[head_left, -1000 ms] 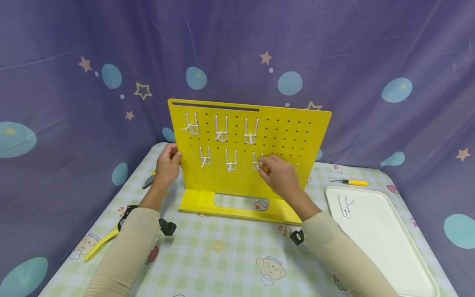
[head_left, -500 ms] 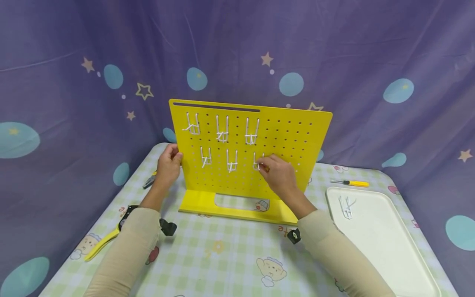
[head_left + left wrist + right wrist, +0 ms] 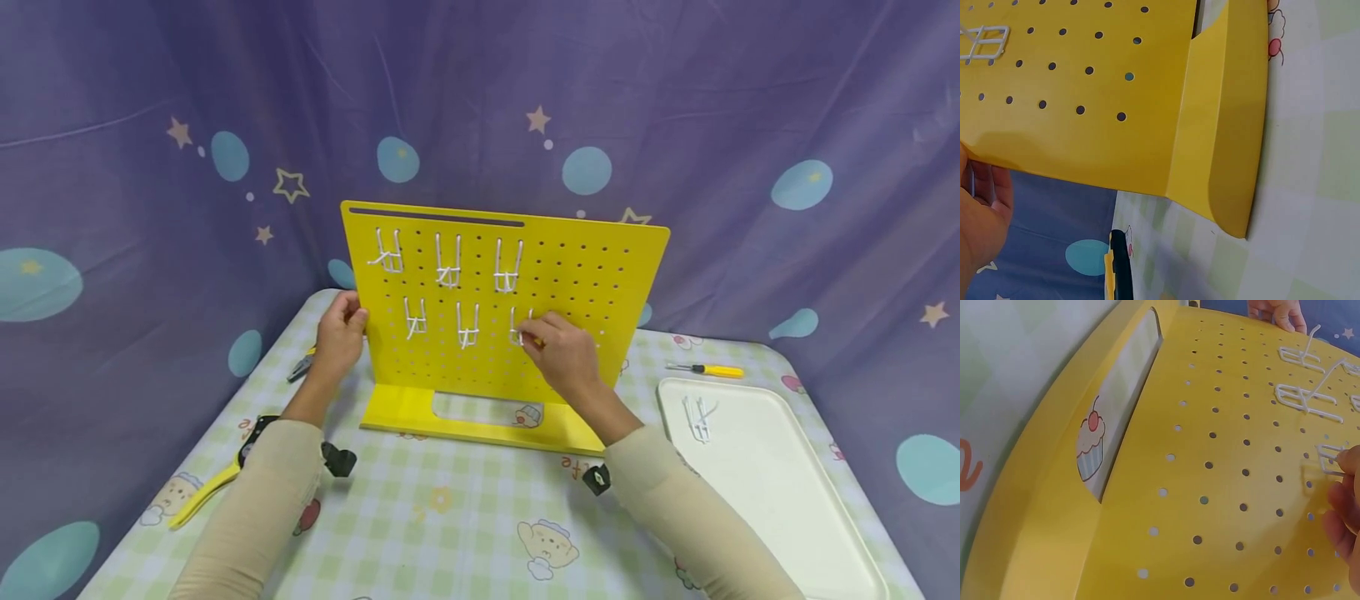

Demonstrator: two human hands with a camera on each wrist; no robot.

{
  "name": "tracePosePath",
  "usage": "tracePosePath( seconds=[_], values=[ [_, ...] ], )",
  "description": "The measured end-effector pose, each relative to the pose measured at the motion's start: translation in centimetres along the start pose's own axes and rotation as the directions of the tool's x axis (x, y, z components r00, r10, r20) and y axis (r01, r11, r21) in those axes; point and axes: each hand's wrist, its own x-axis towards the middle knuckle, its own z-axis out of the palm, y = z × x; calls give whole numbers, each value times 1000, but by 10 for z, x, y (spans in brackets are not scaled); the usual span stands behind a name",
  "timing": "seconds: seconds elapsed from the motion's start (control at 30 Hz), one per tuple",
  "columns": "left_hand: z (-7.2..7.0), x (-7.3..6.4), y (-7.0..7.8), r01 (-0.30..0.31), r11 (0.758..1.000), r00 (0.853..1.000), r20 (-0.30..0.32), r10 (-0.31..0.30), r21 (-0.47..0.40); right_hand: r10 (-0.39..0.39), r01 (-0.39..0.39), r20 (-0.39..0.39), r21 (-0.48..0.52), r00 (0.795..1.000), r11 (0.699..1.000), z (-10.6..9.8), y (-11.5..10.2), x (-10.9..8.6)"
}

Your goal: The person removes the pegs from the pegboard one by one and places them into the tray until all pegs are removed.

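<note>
A yellow pegboard (image 3: 641, 250) stands upright on its bent base. My left hand (image 3: 340, 333) grips its left edge, thumb on the front and fingers behind. White wire hooks hang in two rows: three above, among them the top-left hook (image 3: 389, 252), and three below. With thumb and fingertips my right hand (image 3: 564, 354) pinches the lower-right wire hook (image 3: 515, 335). In the right wrist view that hook (image 3: 1322, 460) lies against the board, its outer end hidden by the fingers. The lower-middle hook (image 3: 468, 333) is just left of this hand.
At the right, a white tray (image 3: 780, 500) bears more wire hooks (image 3: 699, 419) in its far-left corner. A yellow-handled screwdriver (image 3: 720, 370) lies behind it. Pliers (image 3: 302, 367) and a yellow-handled tool (image 3: 206, 493) with a dark head lie left of the board, near the left arm.
The right fingertips have shifted slightly down and left over the lower-right hook, covering more of it. My left hand and the pegboard stay where they were.
</note>
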Motion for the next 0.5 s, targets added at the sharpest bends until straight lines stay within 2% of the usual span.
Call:
tracePosePath(
  seconds=[0.13, 0.27, 0.5],
  values=[
    [0, 0, 1, 15, 1000, 1000, 2, -15, -5, -8, 8, -11, 23, 1000, 1000, -6, -1, 0],
    [1, 0, 2, 23, 1000, 1000, 2, -23, -4, 17, -16, -10, 65, 1000, 998, -15, -1, -1],
    [1, 0, 2, 22, 1000, 1000, 0, -22, 3, 55, -59, 30, 144, 998, 988, -31, 10, -11]
  ],
)
